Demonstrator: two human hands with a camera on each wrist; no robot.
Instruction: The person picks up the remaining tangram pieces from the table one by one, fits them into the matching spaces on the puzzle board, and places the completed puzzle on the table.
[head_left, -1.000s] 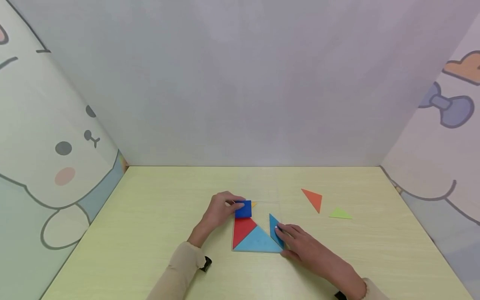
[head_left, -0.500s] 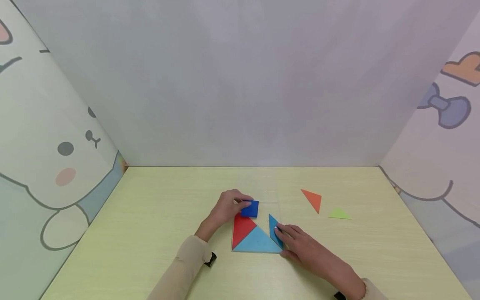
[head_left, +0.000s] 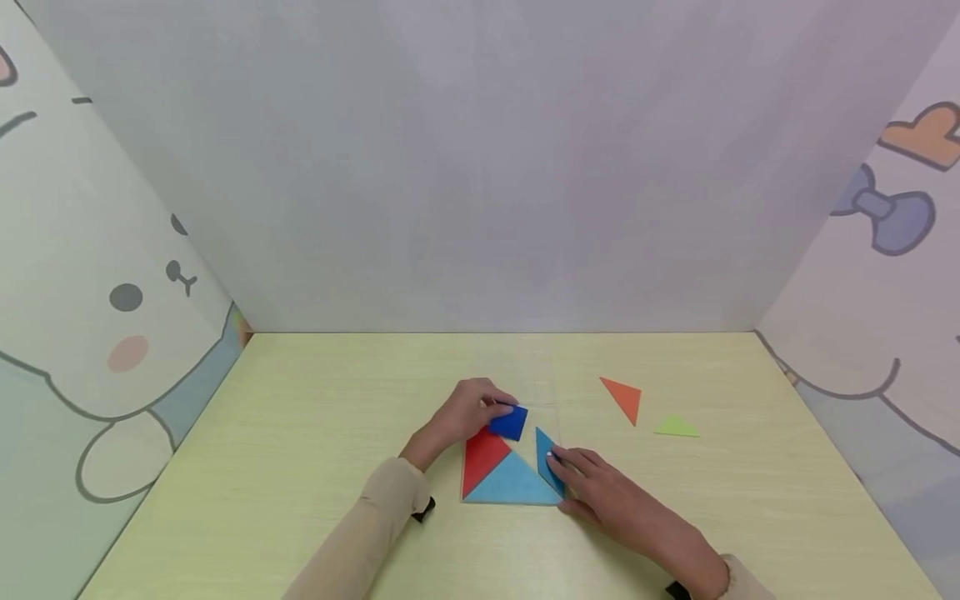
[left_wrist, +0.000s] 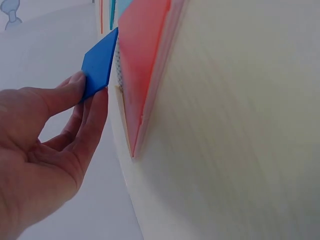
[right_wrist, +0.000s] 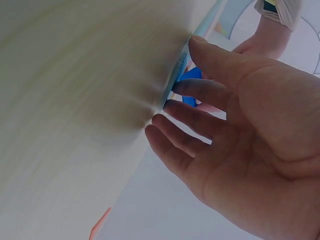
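Observation:
Between thumb and fingers, my left hand [head_left: 463, 410] pinches a dark blue square tangram piece [head_left: 510, 425]. In the left wrist view the square [left_wrist: 99, 65] is held tilted beside the red triangle [left_wrist: 142, 55]. In the head view it hangs over the far end of that red triangle [head_left: 482, 462]. A large light blue triangle [head_left: 513, 485] lies against the red one at the near side. My right hand [head_left: 615, 498] rests its fingertips on a blue parallelogram piece [head_left: 543, 452] at the right edge, its fingers extended and slightly bent in the right wrist view.
An orange triangle [head_left: 625, 400] and a small green triangle [head_left: 678, 427] lie loose to the right on the pale wooden table [head_left: 300, 417]. The pieces sit in a thin transparent frame [head_left: 557, 407]. A grey wall [head_left: 480, 167] stands behind the table.
My left hand has moved right with the blue square, which has turned a little. The yellow corner beside it is no longer visible. My right hand has stayed on the parallelogram.

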